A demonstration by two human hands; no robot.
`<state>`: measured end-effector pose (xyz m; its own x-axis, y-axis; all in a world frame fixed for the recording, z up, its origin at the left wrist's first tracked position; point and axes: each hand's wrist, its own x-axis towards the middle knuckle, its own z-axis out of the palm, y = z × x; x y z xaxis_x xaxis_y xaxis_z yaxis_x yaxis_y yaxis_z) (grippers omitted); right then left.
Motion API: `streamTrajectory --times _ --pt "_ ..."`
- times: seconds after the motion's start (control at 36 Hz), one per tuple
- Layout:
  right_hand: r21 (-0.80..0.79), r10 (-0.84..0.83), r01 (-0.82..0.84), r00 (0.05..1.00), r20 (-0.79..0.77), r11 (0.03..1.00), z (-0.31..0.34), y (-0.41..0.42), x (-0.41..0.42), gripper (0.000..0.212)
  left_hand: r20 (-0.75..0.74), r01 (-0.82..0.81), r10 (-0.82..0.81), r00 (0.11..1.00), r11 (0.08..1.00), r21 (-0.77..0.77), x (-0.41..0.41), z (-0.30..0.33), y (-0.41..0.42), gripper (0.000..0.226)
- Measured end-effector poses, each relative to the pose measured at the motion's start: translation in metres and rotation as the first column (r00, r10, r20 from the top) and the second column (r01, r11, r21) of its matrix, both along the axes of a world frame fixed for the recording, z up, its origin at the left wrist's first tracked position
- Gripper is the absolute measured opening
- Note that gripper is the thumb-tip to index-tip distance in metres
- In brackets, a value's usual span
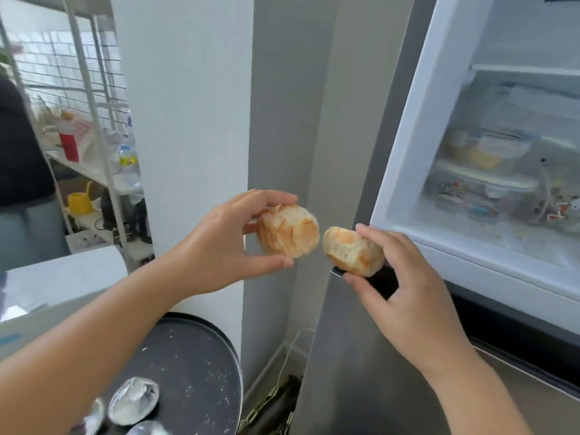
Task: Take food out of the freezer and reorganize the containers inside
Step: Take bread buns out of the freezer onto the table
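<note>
My left hand [219, 246] grips a pale, crusty bread piece [288, 233] in the air left of the open freezer [408, 152]. A smaller bread piece [351, 251] sits in my right hand [408, 290], just right of the first; the two pieces are a little apart. Inside the freezer, a clear container with yellow contents [489, 152] rests on a lidded container printed with cartoons [480, 196]. More wrapped items behind them are blurred by frost.
A round black tray [201, 365] below my left arm carries clear wrapped lumps [133, 400]. A white pillar [188, 120] stands left of the freezer. A wire shelf rack [94, 136] with bottles and a person in dark clothes [18, 152] are at far left.
</note>
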<state>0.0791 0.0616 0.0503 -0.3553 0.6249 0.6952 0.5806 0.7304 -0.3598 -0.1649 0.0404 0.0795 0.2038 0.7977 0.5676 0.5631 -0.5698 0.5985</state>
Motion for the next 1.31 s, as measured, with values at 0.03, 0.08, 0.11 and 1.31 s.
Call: streamTrajectory --times 0.03,0.08,0.11,1.31 --pt "-0.003 0.016 -0.015 1.0 0.012 1.0 -0.003 -0.001 -0.009 0.056 0.012 -0.021 0.021 1.0 1.0 -0.01 -0.008 -0.003 -0.005 0.064" --pt "-0.027 0.053 -0.052 0.998 0.035 0.998 -0.01 -0.003 -0.027 0.055 0.032 -0.064 0.065 0.997 0.997 -0.034 -0.026 -0.012 -0.014 0.065" --pt "-0.045 0.072 -0.07 0.996 0.044 0.997 -0.015 -0.003 -0.036 0.055 0.036 -0.087 0.089 0.995 0.995 -0.048 -0.035 -0.017 -0.019 0.065" --pt "-0.694 0.615 -0.317 0.754 0.229 0.646 -0.255 -0.047 -0.218 0.052 -0.083 -0.579 0.682 0.726 0.542 -0.609 -0.162 -0.278 -0.176 0.068"
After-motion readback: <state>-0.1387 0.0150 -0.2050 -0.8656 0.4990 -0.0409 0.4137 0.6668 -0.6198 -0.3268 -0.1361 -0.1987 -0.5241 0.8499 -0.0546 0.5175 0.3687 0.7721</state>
